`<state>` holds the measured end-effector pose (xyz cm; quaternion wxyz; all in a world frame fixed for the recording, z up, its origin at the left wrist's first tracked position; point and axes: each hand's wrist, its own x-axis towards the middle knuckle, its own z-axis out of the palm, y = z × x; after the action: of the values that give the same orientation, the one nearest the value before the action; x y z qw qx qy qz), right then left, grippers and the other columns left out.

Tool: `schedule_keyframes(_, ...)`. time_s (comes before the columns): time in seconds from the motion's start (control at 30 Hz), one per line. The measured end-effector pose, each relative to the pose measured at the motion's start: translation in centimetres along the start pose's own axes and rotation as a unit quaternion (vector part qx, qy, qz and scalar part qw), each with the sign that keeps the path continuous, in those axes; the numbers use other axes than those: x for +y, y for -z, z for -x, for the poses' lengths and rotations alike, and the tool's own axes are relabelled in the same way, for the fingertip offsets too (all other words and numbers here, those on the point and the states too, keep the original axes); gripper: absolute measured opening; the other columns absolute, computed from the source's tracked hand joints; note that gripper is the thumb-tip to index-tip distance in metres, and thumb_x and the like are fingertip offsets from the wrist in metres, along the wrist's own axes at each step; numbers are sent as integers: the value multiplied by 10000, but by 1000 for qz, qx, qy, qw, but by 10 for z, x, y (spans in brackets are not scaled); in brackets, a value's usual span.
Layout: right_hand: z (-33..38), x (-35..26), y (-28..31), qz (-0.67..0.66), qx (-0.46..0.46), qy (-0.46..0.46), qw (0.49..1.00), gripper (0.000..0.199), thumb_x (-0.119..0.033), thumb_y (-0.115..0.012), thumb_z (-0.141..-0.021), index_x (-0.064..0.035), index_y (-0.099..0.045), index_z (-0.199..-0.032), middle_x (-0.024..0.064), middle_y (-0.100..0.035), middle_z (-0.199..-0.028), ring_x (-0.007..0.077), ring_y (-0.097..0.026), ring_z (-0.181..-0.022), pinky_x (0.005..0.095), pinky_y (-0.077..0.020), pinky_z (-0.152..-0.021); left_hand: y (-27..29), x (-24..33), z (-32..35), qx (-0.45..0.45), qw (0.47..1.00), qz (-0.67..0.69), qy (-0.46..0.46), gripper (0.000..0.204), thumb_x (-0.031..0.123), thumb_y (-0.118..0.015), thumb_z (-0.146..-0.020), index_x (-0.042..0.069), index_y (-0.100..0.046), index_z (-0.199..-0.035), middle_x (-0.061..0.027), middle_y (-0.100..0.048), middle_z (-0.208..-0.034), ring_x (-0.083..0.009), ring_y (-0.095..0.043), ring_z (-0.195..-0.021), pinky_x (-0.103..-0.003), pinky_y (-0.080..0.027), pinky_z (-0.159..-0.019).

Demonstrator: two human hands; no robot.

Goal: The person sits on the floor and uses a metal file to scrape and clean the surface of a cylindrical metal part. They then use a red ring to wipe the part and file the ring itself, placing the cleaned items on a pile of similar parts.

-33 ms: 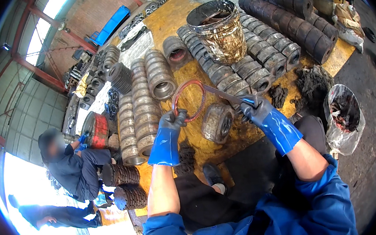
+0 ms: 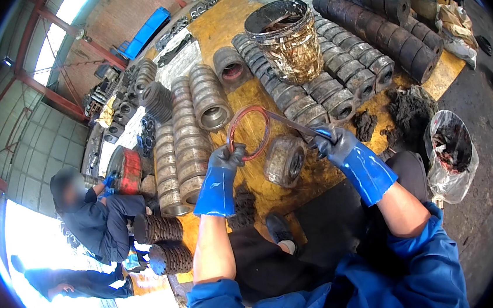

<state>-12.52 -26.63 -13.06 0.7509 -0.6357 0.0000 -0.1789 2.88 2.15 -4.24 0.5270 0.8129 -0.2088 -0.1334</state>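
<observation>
My left hand (image 2: 220, 171), in a blue glove with a dark palm, is closed on the lower edge of a thin reddish ring (image 2: 230, 133), held up in front of me. A long flat metal blade (image 2: 288, 123) is gripped in my right hand (image 2: 349, 155), gloved alike. Its far end reaches the ring's upper right rim; I cannot tell if they touch. My fingers hide the blade's near end. Below the blade, a thick, worn metal roller (image 2: 284, 162) lies on the yellow floor covering.
Rows of metal rings (image 2: 191, 141) lie left of centre, more rollers (image 2: 306, 99) to the right. A grimy bucket (image 2: 285, 45) stands among them. Dark fibrous clumps (image 2: 410, 110) and a clear bag of scraps (image 2: 454, 144) are at right. At left, a person (image 2: 91, 217) sits beside a red-banded drum (image 2: 126, 170).
</observation>
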Motion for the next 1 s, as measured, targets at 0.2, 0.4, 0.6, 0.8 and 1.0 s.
schedule_keyframes(0.2, 17, -66, -29, 527, -83, 225, 815, 574, -28, -693, -699, -133, -595, -1254, 89, -622, -725, 320, -630, -665, 423, -505, -568, 13, -17, 3, 1, 989, -138, 59, 219, 203, -651, -912, -8, -706, -934, -80, -634, -645, -141, -572, -606, -306, -457, -607)
schedule_keyframes(0.4, 27, -84, -48, 635, -125, 342, 682, 264, -163, -584, -830, -143, -667, -1081, 55, -645, -809, 265, -644, -660, 417, -508, -556, 13, -19, 3, -13, 967, -252, 36, 231, 201, -682, -908, -30, -693, -893, -41, -644, -654, -108, -549, -557, -294, -435, -542)
schedule_keyframes(0.6, 37, -86, -61, 660, -151, 333, 656, 402, -170, -615, -794, -150, -614, -1196, 89, -620, -943, 217, -620, -674, 378, -464, -537, 24, -36, 1, 3, 968, -240, 79, 278, 263, -694, -854, -3, -700, -934, -190, -646, -711, -268, -633, -653, -396, -478, -651)
schedule_keyframes(0.8, 37, -79, -52, 683, -151, 329, 635, 570, -144, -617, -776, -176, -529, -1339, 108, -628, -1073, 230, -643, -730, 397, -490, -592, 9, -6, 6, -12, 964, -254, 74, 260, 233, -675, -911, -25, -691, -879, -40, -635, -634, -110, -559, -559, -294, -442, -547)
schedule_keyframes(1.0, 27, -98, -42, 663, -151, 343, 648, 503, -124, -619, -800, -167, -568, -1299, 115, -653, -1103, 236, -666, -725, 393, -506, -578, 7, 0, 7, -24, 991, -108, 69, 227, 189, -662, -918, -29, -692, -972, -72, -691, -760, -117, -593, -598, -279, -471, -560)
